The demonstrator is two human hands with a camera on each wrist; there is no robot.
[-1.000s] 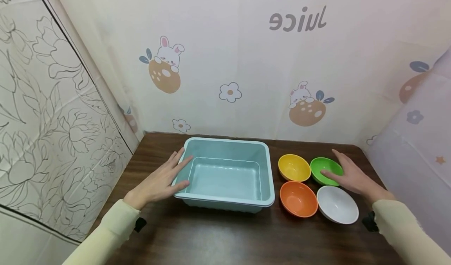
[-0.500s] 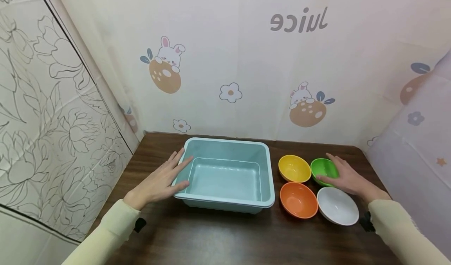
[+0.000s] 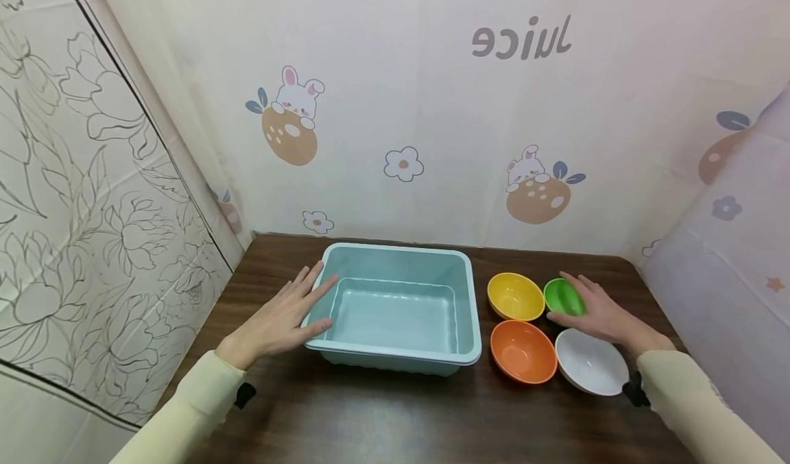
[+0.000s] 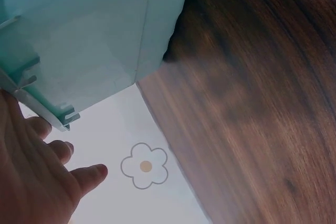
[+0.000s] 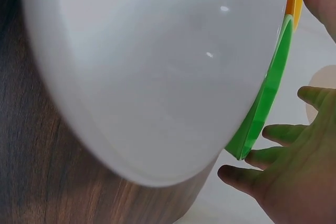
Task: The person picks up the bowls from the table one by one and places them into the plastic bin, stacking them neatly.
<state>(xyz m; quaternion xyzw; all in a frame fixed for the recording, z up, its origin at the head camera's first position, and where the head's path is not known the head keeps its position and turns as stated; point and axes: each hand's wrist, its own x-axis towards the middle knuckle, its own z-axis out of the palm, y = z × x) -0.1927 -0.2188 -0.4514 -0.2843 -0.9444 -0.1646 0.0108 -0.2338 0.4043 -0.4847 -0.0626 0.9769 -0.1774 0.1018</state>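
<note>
A pale blue rectangular basin [image 3: 395, 354] stands in the middle of the dark wooden table. My left hand [image 3: 280, 320] rests on its left rim with fingers spread; the left wrist view shows the fingers along the basin's outer wall [image 4: 94, 35]. My right hand [image 3: 601, 313] reaches over the right part of the green bowl [image 3: 563, 298], fingers extended and thumb apart, hiding some of it. Close under that wrist sits the white bowl [image 3: 591, 362], which fills much of the right wrist view. An orange bowl [image 3: 523, 351] and a yellow bowl [image 3: 516, 296] stand to the left of these.
The bowls form a tight two-by-two cluster to the right of the basin. Behind the table [image 3: 370, 409] hangs a white printed curtain [image 3: 457, 107], with more fabric closing in at the left [image 3: 123, 245] and right [image 3: 728, 258].
My right hand has moved left and slightly lower over the green bowl, covering more of it. The left hand and the basin have stayed in place.
</note>
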